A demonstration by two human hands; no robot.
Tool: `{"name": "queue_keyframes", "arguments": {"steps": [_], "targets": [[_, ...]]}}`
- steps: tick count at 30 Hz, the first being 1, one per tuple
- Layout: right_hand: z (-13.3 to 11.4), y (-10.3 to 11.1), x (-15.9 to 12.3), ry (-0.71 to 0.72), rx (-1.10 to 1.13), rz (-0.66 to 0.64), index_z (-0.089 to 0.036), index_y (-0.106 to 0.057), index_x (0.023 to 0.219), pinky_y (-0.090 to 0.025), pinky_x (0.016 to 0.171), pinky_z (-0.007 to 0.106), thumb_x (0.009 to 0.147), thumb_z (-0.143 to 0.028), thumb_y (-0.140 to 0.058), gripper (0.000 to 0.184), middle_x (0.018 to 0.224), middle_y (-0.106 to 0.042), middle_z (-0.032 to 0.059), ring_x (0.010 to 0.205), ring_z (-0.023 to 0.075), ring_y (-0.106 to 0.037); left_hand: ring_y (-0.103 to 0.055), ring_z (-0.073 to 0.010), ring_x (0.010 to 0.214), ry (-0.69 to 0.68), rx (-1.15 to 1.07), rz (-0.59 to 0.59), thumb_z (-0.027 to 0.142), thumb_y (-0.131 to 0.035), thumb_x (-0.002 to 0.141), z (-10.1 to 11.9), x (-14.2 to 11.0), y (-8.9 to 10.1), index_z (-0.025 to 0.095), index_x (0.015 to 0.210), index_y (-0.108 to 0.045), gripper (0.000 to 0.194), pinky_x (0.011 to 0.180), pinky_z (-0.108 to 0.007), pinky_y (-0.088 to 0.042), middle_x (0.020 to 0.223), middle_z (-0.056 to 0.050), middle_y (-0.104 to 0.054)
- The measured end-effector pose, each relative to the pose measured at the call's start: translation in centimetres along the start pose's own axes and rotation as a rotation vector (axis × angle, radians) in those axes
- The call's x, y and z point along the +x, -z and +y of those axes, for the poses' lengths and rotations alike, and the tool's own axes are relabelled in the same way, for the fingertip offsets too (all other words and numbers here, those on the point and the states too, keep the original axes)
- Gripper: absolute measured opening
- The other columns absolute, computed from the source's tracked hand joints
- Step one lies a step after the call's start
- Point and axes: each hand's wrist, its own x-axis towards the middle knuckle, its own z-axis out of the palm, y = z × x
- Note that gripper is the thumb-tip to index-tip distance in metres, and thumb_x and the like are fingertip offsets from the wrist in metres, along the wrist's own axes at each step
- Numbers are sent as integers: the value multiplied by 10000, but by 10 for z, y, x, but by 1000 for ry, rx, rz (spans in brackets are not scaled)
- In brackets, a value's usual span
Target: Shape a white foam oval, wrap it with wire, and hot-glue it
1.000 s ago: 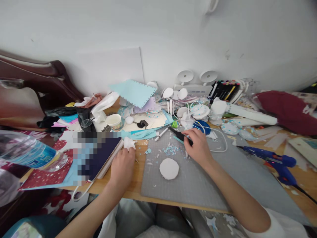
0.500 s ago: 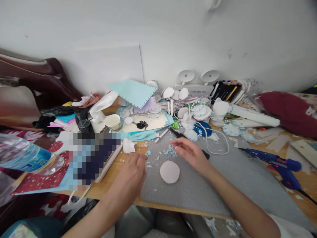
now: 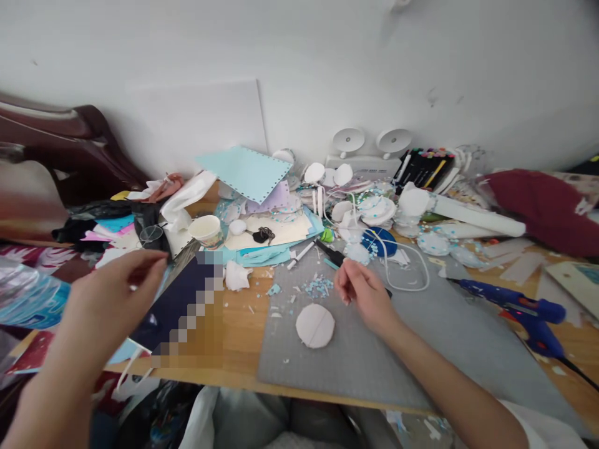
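Note:
My left hand (image 3: 119,299) is raised over the left side of the table, above the dark blue flat device (image 3: 175,305) and beside the water bottle (image 3: 32,296). Its thumb and fingers come together; whatever may be between them is hidden. Over the grey cutting mat (image 3: 374,368), my right hand (image 3: 362,290) has its fingers curled in, their contents not visible. A black tool (image 3: 330,254) lies partly behind that hand. Left of the fingers are small blue and white bits (image 3: 318,286). A white round disc (image 3: 315,325) with a thin line across it lies flat on the mat.
A blue glue gun (image 3: 524,312) lies at the right. Behind the mat stand bead-trimmed white discs (image 3: 377,211), a white cable (image 3: 425,274) and a marker set (image 3: 428,169). A paper cup (image 3: 206,231) and crumpled white tissue (image 3: 237,275) stand left of the mat.
My left hand has moved left and up, from the mat's edge to above the dark blue device. My right hand's fingers have curled in. The view has shifted slightly.

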Motion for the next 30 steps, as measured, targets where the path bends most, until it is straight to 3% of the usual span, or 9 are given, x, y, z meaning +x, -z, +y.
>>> {"name": "queue_keyframes", "arguments": {"steps": [2,5,6,8,11,19,23,27,30], "targets": [[0,-1,1,-6,14,42,-196,-460,640,-309,418,193,918,-498,-444,411,510,-463,-50,441,71,-404,-629,-215,754,40,224,-199,414,-489,817,-38,16,0,210,968,-661,307,623,-242,-386,848,-32,-716],[0,-3,0,-22,17,59,-193,-460,635,-309,414,192,907,-508,-460,416,510,-473,-46,439,71,-409,-624,-238,747,37,300,-470,458,-426,822,-82,24,-18,157,832,-672,388,591,-231,-362,830,-87,-717],[-1,-3,0,-28,14,62,-192,-461,631,-310,413,192,904,-512,-464,420,509,-475,-45,439,71,-412,-620,-240,727,41,314,-494,469,-408,824,-91,23,-25,150,803,-665,411,582,-228,-356,790,-95,-713],[-2,-4,0,-35,4,68,-190,-465,624,-311,412,192,895,-522,-473,428,506,-477,-42,438,72,-413,-608,-218,696,16,298,-486,409,-393,831,-100,19,-36,161,746,-638,359,585,-213,-350,722,-68,-697],[-3,-4,0,-36,-14,87,-191,-475,629,-314,414,195,884,-533,-484,427,502,-480,-42,435,74,-408,-595,-185,686,-24,234,-420,338,-393,829,-98,12,-41,181,721,-609,288,616,-200,-356,703,-23,-676],[-3,-3,1,-43,-36,101,-196,-481,624,-314,411,204,870,-550,-491,431,497,-482,-43,429,81,-401,-581,-182,631,6,192,-377,410,-434,819,-77,15,-38,197,611,-535,315,563,-195,-339,577,2,-594],[-4,-3,1,-43,-40,105,-193,-484,617,-313,411,199,868,-556,-490,441,480,-475,-45,423,76,-398,-565,-163,579,57,218,-309,351,-433,803,-85,18,-51,193,595,-547,284,536,-183,-317,533,20,-601],[-6,-3,1,-45,-41,113,-193,-482,619,-313,409,199,859,-566,-496,444,475,-475,-46,420,76,-398,-470,-122,459,64,244,-206,376,-413,811,-96,17,-56,184,488,-482,382,503,-177,-262,382,53,-488],[-6,-3,1,-48,-43,115,-192,-486,617,-314,411,199,860,-563,-496,443,479,-479,-44,423,77,-399,-450,-112,439,62,169,-281,425,-397,832,-101,19,-49,181,478,-486,439,501,-182,-260,375,58,-482]]}}
